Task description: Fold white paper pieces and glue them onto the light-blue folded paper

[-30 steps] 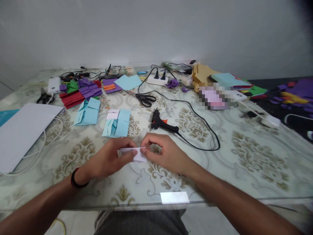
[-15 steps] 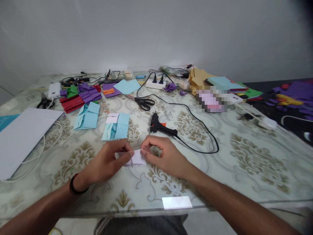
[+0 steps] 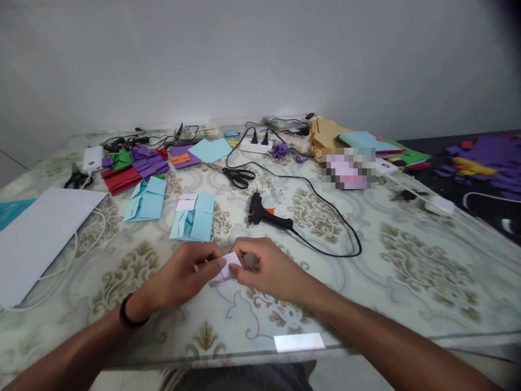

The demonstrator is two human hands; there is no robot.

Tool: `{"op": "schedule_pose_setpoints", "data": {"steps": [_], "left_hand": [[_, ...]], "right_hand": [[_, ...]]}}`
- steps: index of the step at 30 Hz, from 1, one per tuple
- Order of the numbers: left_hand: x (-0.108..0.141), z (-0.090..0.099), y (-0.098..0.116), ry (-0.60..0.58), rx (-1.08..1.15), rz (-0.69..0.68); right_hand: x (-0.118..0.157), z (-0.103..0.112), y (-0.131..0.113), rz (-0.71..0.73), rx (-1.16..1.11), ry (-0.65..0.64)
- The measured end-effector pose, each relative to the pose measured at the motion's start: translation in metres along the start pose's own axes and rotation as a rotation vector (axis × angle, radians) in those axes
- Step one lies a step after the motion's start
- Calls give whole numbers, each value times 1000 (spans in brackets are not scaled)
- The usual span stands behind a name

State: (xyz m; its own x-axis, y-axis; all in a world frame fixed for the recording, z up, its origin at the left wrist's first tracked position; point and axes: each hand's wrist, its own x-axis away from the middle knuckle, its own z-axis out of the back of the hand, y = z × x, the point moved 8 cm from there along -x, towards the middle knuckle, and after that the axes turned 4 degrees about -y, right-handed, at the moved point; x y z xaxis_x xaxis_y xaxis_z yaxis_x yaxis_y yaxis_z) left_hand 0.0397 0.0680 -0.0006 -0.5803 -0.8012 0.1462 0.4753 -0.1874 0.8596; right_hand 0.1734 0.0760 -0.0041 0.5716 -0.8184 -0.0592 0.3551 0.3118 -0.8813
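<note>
A small folded piece of white paper [image 3: 228, 267] is pinched between my two hands, just above the table. My left hand [image 3: 191, 271] grips its left side with thumb and fingers. On the opposite side, my right hand [image 3: 264, 267] holds it between thumb and forefinger; part of the paper is hidden behind the fingers. Beyond my hands lies a light blue folded paper piece [image 3: 202, 217] with a white flap. Another light blue folded piece [image 3: 152, 200] is to its left. A black glue gun [image 3: 268, 214] rests past my right hand. Near the table's front edge lies a white paper strip [image 3: 300, 342].
Black-handled scissors [image 3: 239, 176] lie behind the glue gun, whose cord loops right. A white power strip [image 3: 256, 145] sits at the back. White sheets [image 3: 49, 233] are at left. Red folded paper [image 3: 121, 180] and a tan paper stack [image 3: 325, 136] lie farther back.
The white paper has been turned and tilted between my fingers, and its flap now stands higher. Both hands stay close together. The view has shifted slightly.
</note>
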Motion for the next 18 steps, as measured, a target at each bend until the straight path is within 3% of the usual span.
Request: {"op": "schedule_pose_setpoints", "data": {"steps": [5,11,18], "left_hand": [[1,1,1,-25,-24,-19],[2,-1,1,-31,-3,-27],[2,6,-4,89,72,-29]], "right_hand": [[-1,5,1,-16,-87,17],[-1,0,2,-53,-146,-77],[-1,-3,2,-59,-65,-79]]}}
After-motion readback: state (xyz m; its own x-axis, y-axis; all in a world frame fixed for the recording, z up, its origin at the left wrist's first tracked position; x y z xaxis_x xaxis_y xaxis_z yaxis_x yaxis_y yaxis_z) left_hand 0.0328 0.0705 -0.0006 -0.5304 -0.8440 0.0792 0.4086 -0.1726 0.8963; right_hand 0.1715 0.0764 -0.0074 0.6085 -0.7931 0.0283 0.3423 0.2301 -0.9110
